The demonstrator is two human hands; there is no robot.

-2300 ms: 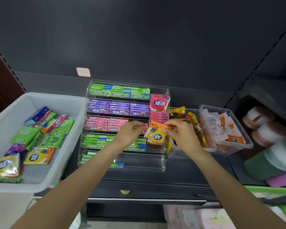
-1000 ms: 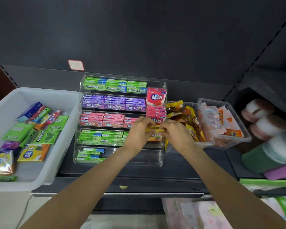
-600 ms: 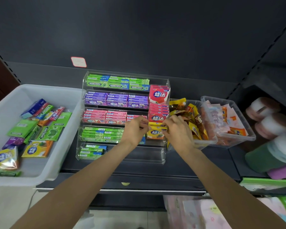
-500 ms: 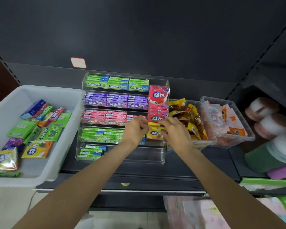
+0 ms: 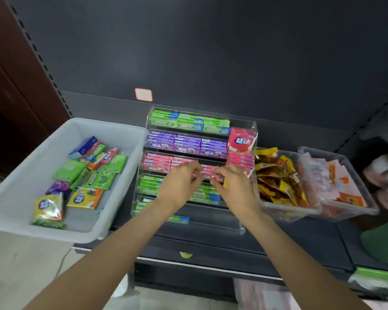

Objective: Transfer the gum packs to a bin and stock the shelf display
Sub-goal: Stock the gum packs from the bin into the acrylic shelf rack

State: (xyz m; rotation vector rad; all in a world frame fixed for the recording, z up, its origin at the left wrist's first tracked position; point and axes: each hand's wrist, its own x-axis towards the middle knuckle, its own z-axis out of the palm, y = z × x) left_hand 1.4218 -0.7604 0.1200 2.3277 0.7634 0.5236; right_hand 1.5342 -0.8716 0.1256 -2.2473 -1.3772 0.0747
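Both hands hold one pink gum pack (image 5: 207, 174) by its ends: the left hand (image 5: 179, 186) pinches its left end, the right hand (image 5: 233, 189) its right. Its long axis runs left to right, level with the pink row of the clear display rack (image 5: 244, 229) just beyond. The white bin (image 5: 112, 128) sits well left, nearer the left hand.

head view, looking down, near shelf display (image 5: 199, 166)

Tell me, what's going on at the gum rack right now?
Left hand and right hand both grip pink gum packs at the acrylic display, third tier. White bin alongside. Nothing in the way.
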